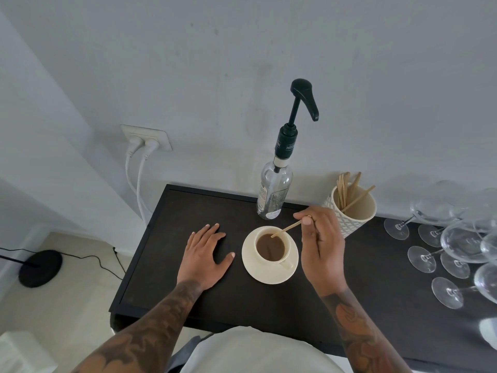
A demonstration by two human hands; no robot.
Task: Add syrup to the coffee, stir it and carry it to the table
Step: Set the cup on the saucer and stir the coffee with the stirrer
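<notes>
A cream cup of coffee [271, 247] stands on a cream saucer [269, 274] on the dark counter [172, 265]. My right hand [321, 246] pinches a wooden stir stick [286, 229] whose lower end dips into the coffee at the cup's far rim. My left hand [205, 255] lies flat on the counter, fingers spread, just left of the saucer and holding nothing. Behind the cup stands a clear syrup bottle [274, 193] with a dark green pump head [305, 96], its spout pointing right.
A patterned cream holder [355, 211] with several wooden sticks stands right of the bottle. Several wine glasses [457, 249] lie and stand crowded at the counter's right end. A wall socket with two white plugs [146, 138] sits at the left. A black lamp base [40, 267] rests on the floor.
</notes>
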